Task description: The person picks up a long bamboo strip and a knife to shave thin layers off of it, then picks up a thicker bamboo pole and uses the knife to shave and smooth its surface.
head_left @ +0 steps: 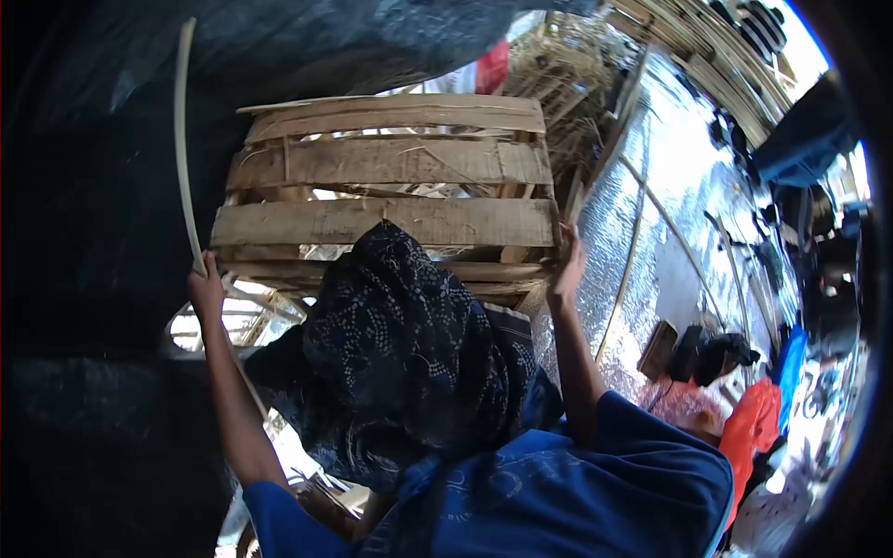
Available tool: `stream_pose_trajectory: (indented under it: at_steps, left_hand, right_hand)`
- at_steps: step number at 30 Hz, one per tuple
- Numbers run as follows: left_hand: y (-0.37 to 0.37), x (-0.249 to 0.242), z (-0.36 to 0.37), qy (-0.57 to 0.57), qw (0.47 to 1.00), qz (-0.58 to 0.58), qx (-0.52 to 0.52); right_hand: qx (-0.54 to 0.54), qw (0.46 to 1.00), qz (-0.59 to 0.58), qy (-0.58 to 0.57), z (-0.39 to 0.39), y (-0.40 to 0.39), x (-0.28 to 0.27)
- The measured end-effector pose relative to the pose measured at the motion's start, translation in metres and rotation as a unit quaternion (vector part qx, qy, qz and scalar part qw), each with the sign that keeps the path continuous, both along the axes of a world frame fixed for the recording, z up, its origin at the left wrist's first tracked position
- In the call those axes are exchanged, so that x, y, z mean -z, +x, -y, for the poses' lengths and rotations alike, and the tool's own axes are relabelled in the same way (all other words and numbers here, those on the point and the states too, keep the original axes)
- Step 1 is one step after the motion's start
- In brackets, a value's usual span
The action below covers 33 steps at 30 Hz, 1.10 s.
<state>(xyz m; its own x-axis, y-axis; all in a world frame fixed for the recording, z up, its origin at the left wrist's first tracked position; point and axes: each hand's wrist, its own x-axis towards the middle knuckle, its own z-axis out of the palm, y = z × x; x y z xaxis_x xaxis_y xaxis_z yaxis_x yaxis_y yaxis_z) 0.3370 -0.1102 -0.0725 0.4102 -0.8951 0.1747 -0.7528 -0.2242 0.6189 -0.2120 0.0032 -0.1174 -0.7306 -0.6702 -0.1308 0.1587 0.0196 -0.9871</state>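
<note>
On the left, my left hand (206,274) is closed round a thin pale strip (182,139), which stands nearly upright and curves slightly, its longer part above the fist. My right hand (569,265) is at the right end of a slatted wooden crate (391,221), palm and fingers along its side; what it grips, if anything, is too small to tell. The crate's rough planks run left to right with gaps between them. A dark patterned cloth (400,344) covers my lap in front of the crate.
Black sheeting (84,232) hangs on the left and above. Silvery foil sheeting (684,242) with thin sticks lies on the right. A red plastic bag (752,418) is at the lower right. Stacked wooden slats (698,42) and straw (567,56) appear at the top.
</note>
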Motion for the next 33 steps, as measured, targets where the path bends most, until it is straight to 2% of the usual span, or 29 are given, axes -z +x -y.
stream_pose_trajectory:
  at_steps: [1, 2, 3, 4, 7, 8, 10, 11, 13, 14, 15, 16, 17, 19, 20, 21, 22, 23, 24, 25, 26, 27, 29, 30, 31, 33]
  left_hand:
    - [0.009, 0.023, 0.015, 0.002, 1.0, -0.009, 0.023]
    - [0.021, 0.054, 0.026, -0.011, 0.999, -0.033, 0.035]
    - [0.02, 0.076, 0.035, -0.029, 0.997, -0.059, 0.047]
    - [0.009, 0.075, 0.031, -0.051, 0.996, -0.051, 0.055]
    - [0.014, 0.085, 0.017, -0.168, 0.985, 0.013, 0.045]
    - [0.016, 0.083, 0.017, -0.175, 0.983, 0.009, 0.05]
    - [0.022, 0.072, 0.005, -0.085, 0.994, -0.045, 0.046]
    - [0.03, 0.075, 0.007, -0.075, 0.993, -0.075, 0.055]
    - [0.031, 0.069, -0.004, -0.088, 0.978, -0.183, 0.052]
    - [0.043, 0.084, -0.009, -0.101, 0.972, -0.207, 0.039]
    - [0.059, 0.098, -0.01, -0.112, 0.967, -0.226, 0.029]
    - [0.058, 0.097, -0.009, -0.126, 0.982, -0.14, 0.032]
    - [0.054, 0.099, -0.006, -0.122, 0.983, -0.137, 0.033]
    - [0.029, 0.097, -0.008, -0.034, 0.999, -0.013, 0.033]
    - [-0.03, 0.07, -0.015, -0.068, 0.993, -0.039, 0.086]
    - [-0.048, 0.1, -0.01, -0.141, 0.982, -0.073, 0.103]
    - [-0.079, 0.091, -0.011, -0.03, 0.988, -0.066, 0.133]
    - [-0.115, 0.071, -0.02, 0.102, 0.987, 0.033, 0.12]
    - [-0.137, 0.077, -0.024, -0.022, 0.977, -0.032, 0.208]
    - [-0.157, 0.068, -0.029, -0.054, 0.983, 0.012, 0.177]
    - [-0.162, 0.057, -0.036, -0.032, 0.986, -0.063, 0.152]
    - [-0.161, 0.047, -0.041, -0.011, 0.983, -0.135, 0.125]
    - [-0.157, 0.038, -0.046, -0.043, 0.987, -0.137, 0.072]
    - [-0.138, 0.053, -0.042, -0.063, 0.986, -0.126, 0.086]
    - [-0.124, 0.059, -0.039, -0.006, 0.985, -0.168, 0.05]
    - [-0.128, 0.032, -0.036, -0.025, 0.982, -0.172, 0.071]
  right_hand:
    - [0.01, 1.0, 0.028, 0.004, -0.004, 0.009, -0.007]
    - [0.052, 0.999, -0.002, -0.015, -0.001, 0.007, 0.003]
    - [0.042, 0.999, -0.011, -0.002, 0.002, -0.006, 0.031]
    - [0.101, 0.986, -0.129, -0.017, 0.007, 0.006, 0.019]
    - [0.14, 0.98, -0.112, -0.089, 0.024, 0.007, 0.023]
    - [0.146, 0.978, -0.116, -0.095, 0.028, 0.004, 0.018]
    - [0.057, 0.998, 0.005, 0.013, 0.024, -0.004, 0.014]
    - [0.083, 0.996, -0.016, -0.018, 0.026, -0.007, 0.028]
    - [0.074, 0.994, -0.066, -0.046, 0.011, 0.008, 0.021]
    - [0.099, 0.981, -0.132, -0.102, 0.014, 0.009, 0.041]
    - [0.06, 0.986, -0.096, -0.126, 0.014, 0.018, 0.017]
    - [0.07, 0.988, -0.099, -0.092, 0.027, 0.008, 0.024]
    - [0.077, 0.99, -0.103, -0.058, 0.048, -0.009, 0.027]
    - [0.067, 0.994, -0.071, 0.057, 0.102, -0.051, 0.002]
    - [0.1, 0.981, -0.124, 0.107, 0.14, -0.081, 0.013]
    - [0.161, 0.951, -0.227, 0.131, 0.179, -0.101, 0.031]
    - [0.219, 0.907, -0.277, 0.231, 0.212, -0.119, 0.047]
    - [0.272, 0.846, -0.322, 0.325, 0.237, -0.13, 0.054]
    - [0.271, 0.856, -0.367, 0.244, 0.248, -0.134, 0.04]
    - [0.268, 0.857, -0.409, 0.163, 0.251, -0.141, 0.025]
    - [0.243, 0.855, -0.454, 0.065, 0.253, -0.147, 0.022]
    - [0.196, 0.894, -0.399, 0.058, 0.242, -0.145, 0.012]
    - [0.101, 0.939, -0.32, 0.08, 0.209, -0.148, 0.011]
    - [0.082, 0.931, -0.348, 0.066, 0.191, -0.15, 0.025]
    - [0.067, 0.922, -0.377, 0.049, 0.175, -0.156, 0.041]
    - [0.038, 0.925, -0.365, 0.102, 0.138, -0.16, 0.062]
